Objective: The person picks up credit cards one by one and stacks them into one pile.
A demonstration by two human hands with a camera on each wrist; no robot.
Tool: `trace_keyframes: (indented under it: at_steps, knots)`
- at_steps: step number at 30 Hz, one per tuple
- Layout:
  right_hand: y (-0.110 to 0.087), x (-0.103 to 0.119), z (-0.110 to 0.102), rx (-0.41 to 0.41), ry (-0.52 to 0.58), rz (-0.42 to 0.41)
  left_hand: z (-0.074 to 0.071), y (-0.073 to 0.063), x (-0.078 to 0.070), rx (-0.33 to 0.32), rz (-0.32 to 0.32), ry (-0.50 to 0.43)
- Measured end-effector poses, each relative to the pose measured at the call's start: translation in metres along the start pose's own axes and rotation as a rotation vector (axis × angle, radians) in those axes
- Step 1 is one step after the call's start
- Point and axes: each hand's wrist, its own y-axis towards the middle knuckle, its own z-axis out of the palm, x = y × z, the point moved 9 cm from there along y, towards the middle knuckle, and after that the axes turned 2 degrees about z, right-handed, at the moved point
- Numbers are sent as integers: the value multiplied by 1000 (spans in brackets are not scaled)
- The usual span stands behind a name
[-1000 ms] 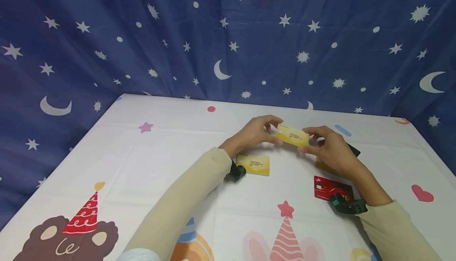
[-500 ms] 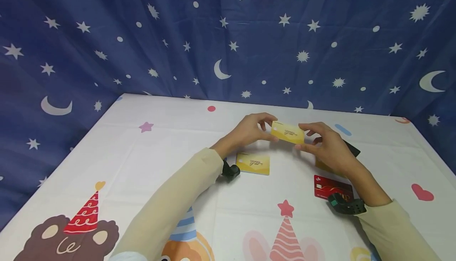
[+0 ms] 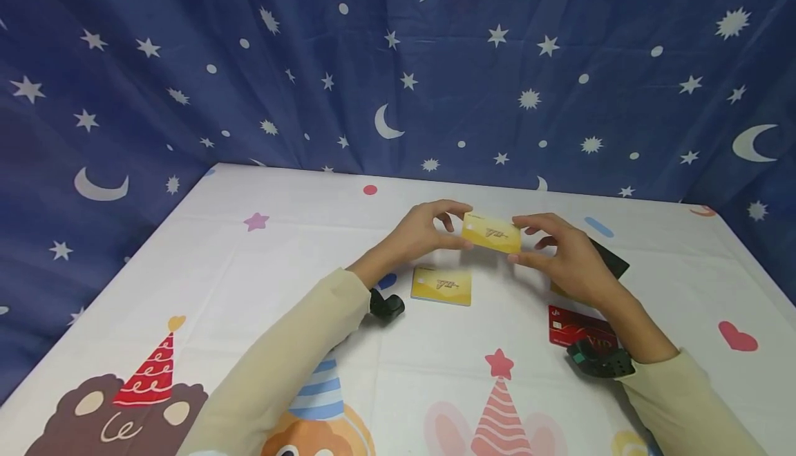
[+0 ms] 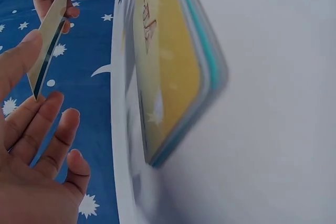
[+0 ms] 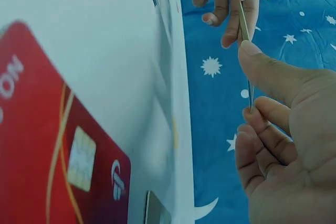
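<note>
Between both hands, a yellow card (image 3: 491, 233) is held up above the white table, its printed face tilted toward the head camera. My left hand (image 3: 425, 230) pinches its left end between thumb and fingers. At the right end, my right hand (image 3: 569, 255) pinches it likewise. The left wrist view shows the card (image 4: 50, 40) from the side, with the left hand (image 4: 44, 150) on its near end. Seen almost edge-on, it is a thin strip in the right wrist view, at the fingertips of the right hand (image 5: 294, 129). Below the left hand lies a stack of yellow-topped cards (image 3: 441, 287).
A red card (image 3: 572, 326) marked VIP lies under the right wrist, partly covered by the wrist camera. Behind the right hand is a flat black object (image 3: 612, 260), with a yellow edge (image 3: 562, 291) near it, both partly hidden. A starry blue cloth (image 3: 398, 69) hangs behind the table.
Both hands have moved a little to the left with the yellow card between them. The left forearm has shifted left, uncovering more of the card stack. More of the black object shows.
</note>
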Motion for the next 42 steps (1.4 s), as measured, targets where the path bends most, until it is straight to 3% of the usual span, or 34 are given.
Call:
trace_keyframes:
  at_steps: [9,18,26,35,42]
  knots:
    - [0,14,4,-9,20,-81,-8,-15,3,-3,-6,-24]
    - [0,15,11,36,48,-57,-14,-23,2,-35,16,-35]
    - [-1,20,13,51,49,-79,-16,-32,6,-29,-3,-49]
    - [-4,24,24,88,45,-30,-19,-47,10,-23,-22,-32]
    - [-6,30,32,109,29,-65,-21,-58,14,-29,-24,-43]
